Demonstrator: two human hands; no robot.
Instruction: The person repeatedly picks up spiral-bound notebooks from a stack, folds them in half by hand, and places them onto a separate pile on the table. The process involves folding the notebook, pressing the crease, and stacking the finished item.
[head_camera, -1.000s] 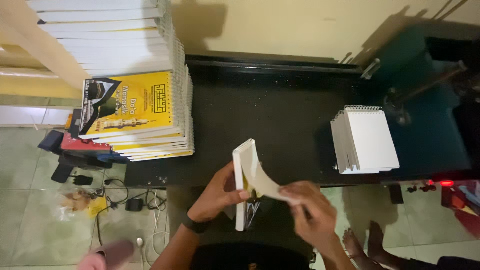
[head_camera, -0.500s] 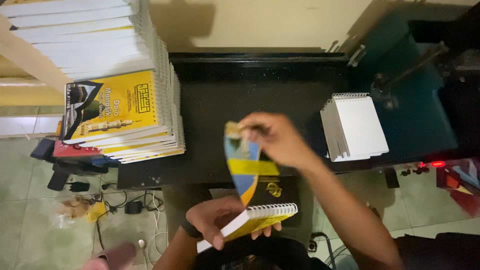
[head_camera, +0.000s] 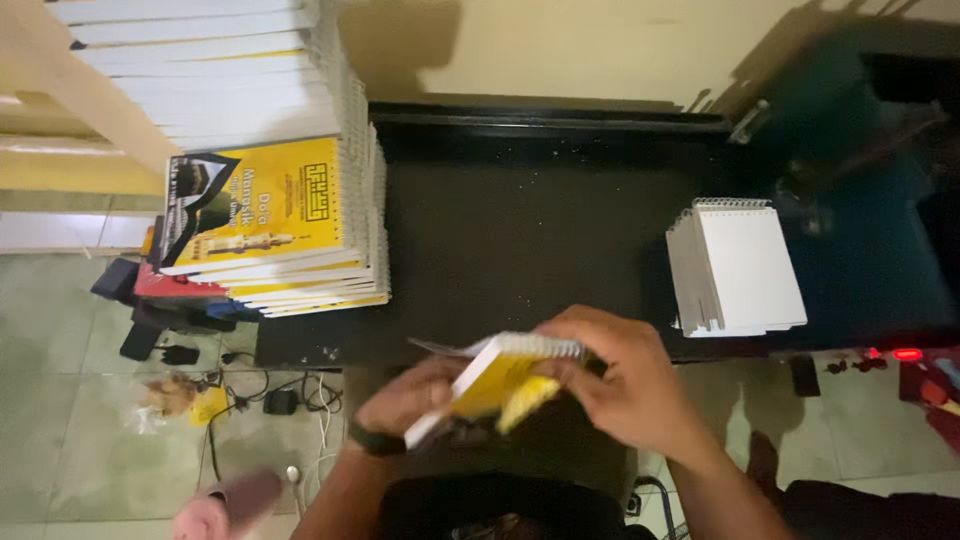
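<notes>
Motion blurs the hands (head_camera: 520, 390) and the spiral booklet (head_camera: 500, 375) they hold.

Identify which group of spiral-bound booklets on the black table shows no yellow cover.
The small stack at the table's right: its top face is plain white, while the left stack shows a yellow cover.

Tilted yellow spiral-bound booklet (head_camera: 497, 380), mid-air

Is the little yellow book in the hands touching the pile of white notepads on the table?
Apart. The head view shows the yellow spiral booklet held near the table's front edge, with bare black tabletop between it and the white notepad stack on the right.
</notes>
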